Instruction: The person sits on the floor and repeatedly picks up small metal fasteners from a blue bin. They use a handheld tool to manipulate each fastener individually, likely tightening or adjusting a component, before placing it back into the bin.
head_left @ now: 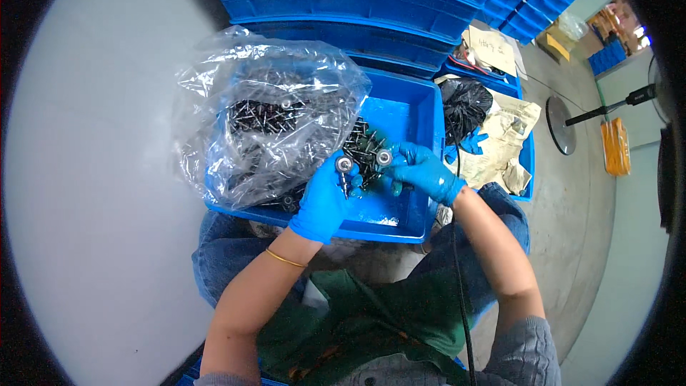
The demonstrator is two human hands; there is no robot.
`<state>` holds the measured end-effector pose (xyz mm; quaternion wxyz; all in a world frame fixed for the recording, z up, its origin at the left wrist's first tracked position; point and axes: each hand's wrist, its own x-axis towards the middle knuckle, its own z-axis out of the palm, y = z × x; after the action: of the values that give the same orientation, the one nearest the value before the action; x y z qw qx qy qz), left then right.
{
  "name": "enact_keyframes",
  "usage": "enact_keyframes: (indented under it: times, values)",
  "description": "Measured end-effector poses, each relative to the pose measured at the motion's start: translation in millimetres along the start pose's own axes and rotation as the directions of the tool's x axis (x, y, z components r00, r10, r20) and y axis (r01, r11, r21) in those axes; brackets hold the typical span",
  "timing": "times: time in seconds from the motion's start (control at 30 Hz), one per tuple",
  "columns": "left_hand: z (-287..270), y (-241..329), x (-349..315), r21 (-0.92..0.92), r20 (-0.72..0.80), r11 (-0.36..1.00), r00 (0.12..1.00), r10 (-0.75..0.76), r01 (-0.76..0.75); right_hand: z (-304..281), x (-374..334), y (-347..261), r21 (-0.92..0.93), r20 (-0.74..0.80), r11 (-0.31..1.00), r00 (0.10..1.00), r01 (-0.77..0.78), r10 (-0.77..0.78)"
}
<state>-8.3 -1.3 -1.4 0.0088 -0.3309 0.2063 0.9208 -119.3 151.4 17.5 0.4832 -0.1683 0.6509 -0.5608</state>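
My left hand (pixel 319 204), in a blue glove, is closed on a metal part (pixel 344 165) with a round ringed head and a dark shank pointing down. Close beside it, my right hand (pixel 429 171), also gloved in blue, pinches a similar round-headed metal part (pixel 384 157) between its fingers. Both are held over a blue plastic tray (pixel 393 109), apart from each other. Below the hands lies a heap of dark, shiny metal parts (pixel 363 144). A clear plastic bag (pixel 307 68) with many more such parts fills the tray's left side.
Stacked blue crates (pixel 343 0) rise behind the tray. On the right, another blue bin holds a black plastic bag (pixel 464 104) and crumpled brown paper (pixel 504 136). A dark cable (pixel 457 257) hangs past my right forearm. Further right stands a round-based stand (pixel 560 126).
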Motion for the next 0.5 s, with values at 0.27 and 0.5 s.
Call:
enact_keyframes:
  times: [0.27,0.5]
  values:
    - [11.0,-2.2,-8.6,0.091,0.001,0.996,1.0,0.02,-0.02,31.4,-23.3,-7.9,0.168,-0.149,0.968,0.975,0.187,-0.162]
    - [17.7,1.2,-21.1,0.019,0.113,0.999,0.993,0.025,-0.028,34.9,-16.8,-2.3,0.25,-0.124,0.923,0.955,0.292,-0.268]
